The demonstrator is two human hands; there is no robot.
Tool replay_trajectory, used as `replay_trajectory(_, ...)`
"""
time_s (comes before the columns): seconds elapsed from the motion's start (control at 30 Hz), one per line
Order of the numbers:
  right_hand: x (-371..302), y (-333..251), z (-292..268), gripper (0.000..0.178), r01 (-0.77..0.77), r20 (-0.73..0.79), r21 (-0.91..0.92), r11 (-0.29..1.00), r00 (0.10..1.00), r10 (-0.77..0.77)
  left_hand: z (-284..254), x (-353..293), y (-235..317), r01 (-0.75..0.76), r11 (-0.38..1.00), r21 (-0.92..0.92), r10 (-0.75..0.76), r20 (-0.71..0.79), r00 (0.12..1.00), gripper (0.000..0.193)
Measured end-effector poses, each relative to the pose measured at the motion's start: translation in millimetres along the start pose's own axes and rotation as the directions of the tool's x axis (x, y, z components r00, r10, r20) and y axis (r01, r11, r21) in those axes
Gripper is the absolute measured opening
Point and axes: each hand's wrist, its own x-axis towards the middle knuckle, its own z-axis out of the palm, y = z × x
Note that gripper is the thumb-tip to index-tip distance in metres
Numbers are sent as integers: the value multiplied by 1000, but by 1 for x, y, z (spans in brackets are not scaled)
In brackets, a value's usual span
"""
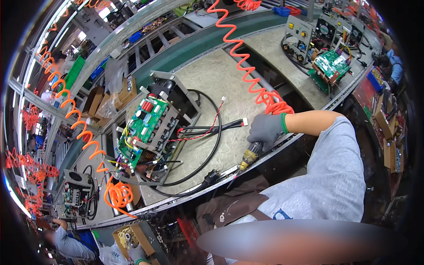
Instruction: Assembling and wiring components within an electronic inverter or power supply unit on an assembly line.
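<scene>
My right hand (267, 130), in a grey glove with a green cuff, is closed around a yellow-and-black power screwdriver (249, 157). Its bit points down and left over the bench's near edge, and an orange coiled hose (276, 105) lies behind the hand. At the lower left, my left hand (138, 253), also gloved, reaches to an open cardboard box (143, 237) of small yellowish parts. A shiny ring-like piece shows by its fingers, which are too small to read. Between the hands stands an open metal chassis with a green circuit board (145, 123), its wires trailing toward the screwdriver.
A black power cable with a plug (211, 177) loops over the metal bench (207, 75). Another unit with a green board (331, 66) stands at the far right, and one more chassis (75, 192) at the left. An orange coil (118, 194) hangs at the near edge. Other people work nearby.
</scene>
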Motion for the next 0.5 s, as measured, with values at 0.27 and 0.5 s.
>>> replay_trajectory(0.27,-76,-2,13,33,-139,-206,-21,990,970,132,-32,-35,65,-3,982,188,30,-140,990,50)
replay_trajectory(0.5,-77,6,39,24,-239,-639,-266,934,769,15,-10,-109,190,-68,774,-629,190,129,973,31)
